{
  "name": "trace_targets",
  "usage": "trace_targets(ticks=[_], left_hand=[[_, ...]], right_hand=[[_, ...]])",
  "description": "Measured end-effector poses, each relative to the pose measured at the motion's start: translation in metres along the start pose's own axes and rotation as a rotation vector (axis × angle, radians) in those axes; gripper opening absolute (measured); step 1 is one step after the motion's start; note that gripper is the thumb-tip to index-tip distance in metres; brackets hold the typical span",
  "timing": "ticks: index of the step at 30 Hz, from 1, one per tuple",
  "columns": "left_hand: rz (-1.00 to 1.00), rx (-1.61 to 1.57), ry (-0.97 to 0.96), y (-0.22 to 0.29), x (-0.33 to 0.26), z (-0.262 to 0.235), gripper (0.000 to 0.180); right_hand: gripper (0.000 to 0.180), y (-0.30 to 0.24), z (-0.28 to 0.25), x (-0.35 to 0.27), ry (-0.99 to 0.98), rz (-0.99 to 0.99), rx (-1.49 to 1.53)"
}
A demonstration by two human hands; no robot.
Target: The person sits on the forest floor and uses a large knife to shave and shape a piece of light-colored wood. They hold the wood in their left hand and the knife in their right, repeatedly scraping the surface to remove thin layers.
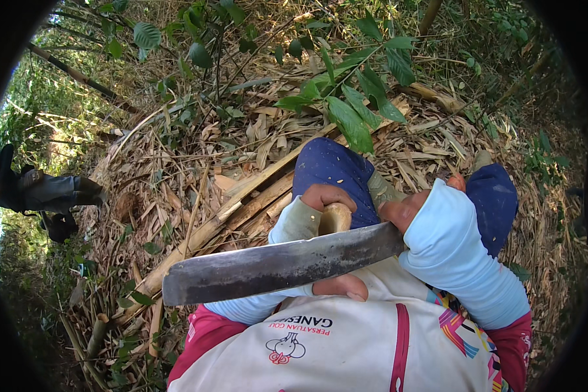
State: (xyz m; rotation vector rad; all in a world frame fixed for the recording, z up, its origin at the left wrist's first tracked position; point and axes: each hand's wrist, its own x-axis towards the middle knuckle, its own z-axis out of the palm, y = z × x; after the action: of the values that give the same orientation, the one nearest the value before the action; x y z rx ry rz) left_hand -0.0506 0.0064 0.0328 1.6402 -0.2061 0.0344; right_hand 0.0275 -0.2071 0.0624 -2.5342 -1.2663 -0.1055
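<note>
My right hand (402,212) is closed at the right end of a long machete, whose dark, broad blade (281,261) stretches left across my lap. The handle itself is hidden in my grip. My left hand (326,196) is curled around a short pale piece that looks like bamboo (334,219), its rounded end showing above the blade. The blade passes over the left hand and hides its middle; the thumb shows below the lower edge. Whether the blade touches the piece I cannot tell.
Split bamboo poles (242,202) lie slantwise on dry leaf litter (176,157) beyond my knees. Leafy green stems (356,104) hang ahead. At the far left stands another person (52,189). A cut stump (100,326) rises at lower left.
</note>
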Motion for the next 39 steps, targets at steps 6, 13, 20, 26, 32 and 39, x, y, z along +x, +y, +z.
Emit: trace_targets(ticks=[6,13,20,26,32,39], left_hand=[[0.047,0.153,0.007,-0.015,0.001,0.0,0.094],[0.061,0.099,0.043,-0.015,0.003,0.004,0.086],[0.014,0.216,-0.048,-0.008,0.0,0.0,0.091],[0.047,0.124,-0.071,-0.009,0.003,0.002,0.089],[0.073,0.105,-0.087,-0.01,0.003,0.003,0.089],[0.06,0.164,-0.102,-0.002,-0.001,0.006,0.087]], right_hand=[[0.016,-0.002,-0.007,-0.001,-0.039,0.008,0.061],[0.013,-0.002,-0.01,-0.005,-0.03,-0.039,0.007],[0.013,-0.004,-0.014,-0.005,-0.067,-0.013,-0.015],[0.013,-0.003,-0.015,-0.007,-0.078,-0.032,0.028],[0.015,-0.003,-0.011,-0.012,-0.056,-0.026,0.046],[0.016,-0.005,-0.018,-0.013,-0.081,-0.024,0.001]])
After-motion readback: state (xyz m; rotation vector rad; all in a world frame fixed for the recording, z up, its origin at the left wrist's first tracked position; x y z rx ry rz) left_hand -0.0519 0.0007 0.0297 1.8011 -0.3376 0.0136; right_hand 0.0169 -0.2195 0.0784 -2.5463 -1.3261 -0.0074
